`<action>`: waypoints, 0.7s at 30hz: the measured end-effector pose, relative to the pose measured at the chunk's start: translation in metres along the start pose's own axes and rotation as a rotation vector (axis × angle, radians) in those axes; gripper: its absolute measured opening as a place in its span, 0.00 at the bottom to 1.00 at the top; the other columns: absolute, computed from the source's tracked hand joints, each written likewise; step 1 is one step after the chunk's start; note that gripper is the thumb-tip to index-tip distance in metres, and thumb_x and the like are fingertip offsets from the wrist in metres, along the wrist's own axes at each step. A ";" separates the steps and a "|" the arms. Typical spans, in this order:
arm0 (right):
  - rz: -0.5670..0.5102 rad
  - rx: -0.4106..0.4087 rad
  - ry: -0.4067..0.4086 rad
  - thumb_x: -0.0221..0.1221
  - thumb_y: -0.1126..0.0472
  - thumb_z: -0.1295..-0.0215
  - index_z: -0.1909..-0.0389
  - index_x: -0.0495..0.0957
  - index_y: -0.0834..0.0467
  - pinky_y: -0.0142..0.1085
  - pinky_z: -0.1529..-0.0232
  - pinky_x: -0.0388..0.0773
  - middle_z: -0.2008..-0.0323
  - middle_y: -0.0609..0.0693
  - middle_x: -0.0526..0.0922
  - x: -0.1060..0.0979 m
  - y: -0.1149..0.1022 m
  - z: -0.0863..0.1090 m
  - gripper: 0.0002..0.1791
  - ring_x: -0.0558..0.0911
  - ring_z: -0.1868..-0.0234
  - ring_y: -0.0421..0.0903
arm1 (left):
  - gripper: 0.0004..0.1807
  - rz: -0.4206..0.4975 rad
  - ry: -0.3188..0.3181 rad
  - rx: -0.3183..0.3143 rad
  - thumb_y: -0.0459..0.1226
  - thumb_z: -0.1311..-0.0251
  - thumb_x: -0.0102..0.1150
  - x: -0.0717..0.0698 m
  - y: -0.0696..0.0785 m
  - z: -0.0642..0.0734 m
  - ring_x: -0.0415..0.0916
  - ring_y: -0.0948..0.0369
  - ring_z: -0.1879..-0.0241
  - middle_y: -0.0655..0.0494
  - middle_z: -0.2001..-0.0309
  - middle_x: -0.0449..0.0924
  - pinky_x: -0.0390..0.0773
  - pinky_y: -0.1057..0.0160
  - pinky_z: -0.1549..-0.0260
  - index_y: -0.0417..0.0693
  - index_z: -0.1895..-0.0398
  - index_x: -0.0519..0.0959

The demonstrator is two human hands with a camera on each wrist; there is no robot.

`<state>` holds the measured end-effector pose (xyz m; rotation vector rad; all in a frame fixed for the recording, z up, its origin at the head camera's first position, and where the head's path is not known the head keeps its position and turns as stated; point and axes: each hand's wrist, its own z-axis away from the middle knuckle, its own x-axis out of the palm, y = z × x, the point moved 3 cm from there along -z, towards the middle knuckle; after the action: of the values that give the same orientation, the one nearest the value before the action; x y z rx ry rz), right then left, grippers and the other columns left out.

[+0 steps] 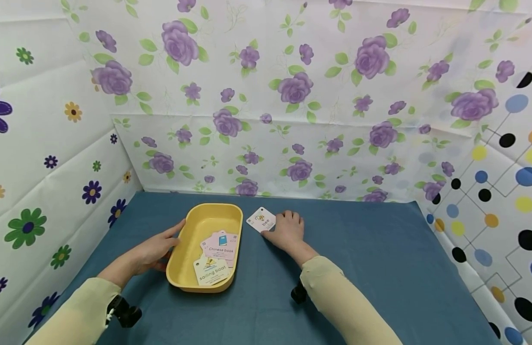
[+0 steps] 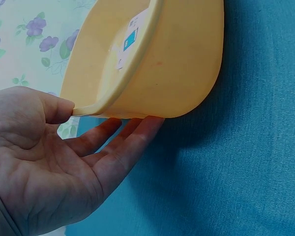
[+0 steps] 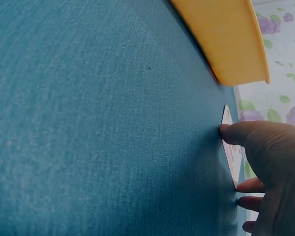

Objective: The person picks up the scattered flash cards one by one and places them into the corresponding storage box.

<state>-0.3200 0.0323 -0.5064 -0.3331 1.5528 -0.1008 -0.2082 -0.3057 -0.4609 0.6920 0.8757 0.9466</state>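
A yellow plastic basin (image 1: 190, 218) stands on the blue cloth. My left hand (image 1: 151, 249) holds its left side, thumb at the rim and fingers against the outer wall, as the left wrist view shows. Inside the basin lie a "sailing boat" card (image 1: 211, 272) and a "Chinese book" card (image 1: 220, 247), with other cards partly hidden beneath. To the right of the basin, my right hand (image 1: 288, 232) grips a white bee card (image 1: 260, 219) low over the cloth, thumb at one edge and a fingertip at another. The hand covers part of that card.
The blue cloth (image 1: 378, 278) covers the table. A wall sheet with purple flowers (image 1: 293, 88) rises behind it. Patterned sheets stand at the left (image 1: 54, 158) and right (image 1: 494, 220) sides. Both wrists carry small black cameras.
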 end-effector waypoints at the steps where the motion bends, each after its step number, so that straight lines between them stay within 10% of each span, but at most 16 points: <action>1: -0.002 0.003 0.001 0.66 0.32 0.39 0.36 0.77 0.60 0.59 0.30 0.55 0.36 0.61 0.71 0.000 0.000 0.000 0.42 0.64 0.33 0.63 | 0.36 -0.001 0.001 0.000 0.42 0.17 0.37 0.000 0.000 0.000 0.81 0.48 0.53 0.30 0.22 0.43 0.83 0.45 0.61 0.68 0.16 0.33; 21: -0.131 0.079 0.066 0.74 0.39 0.45 0.46 0.74 0.63 0.57 0.34 0.61 0.46 0.62 0.73 0.000 -0.004 -0.002 0.38 0.68 0.39 0.62 | 0.36 0.016 0.007 -0.014 0.42 0.17 0.37 0.000 -0.001 -0.001 0.81 0.48 0.54 0.31 0.23 0.46 0.83 0.46 0.62 0.70 0.16 0.34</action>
<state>-0.3210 0.0284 -0.5055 -0.3720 1.5872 -0.2770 -0.2084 -0.3058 -0.4618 0.6848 0.8697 0.9693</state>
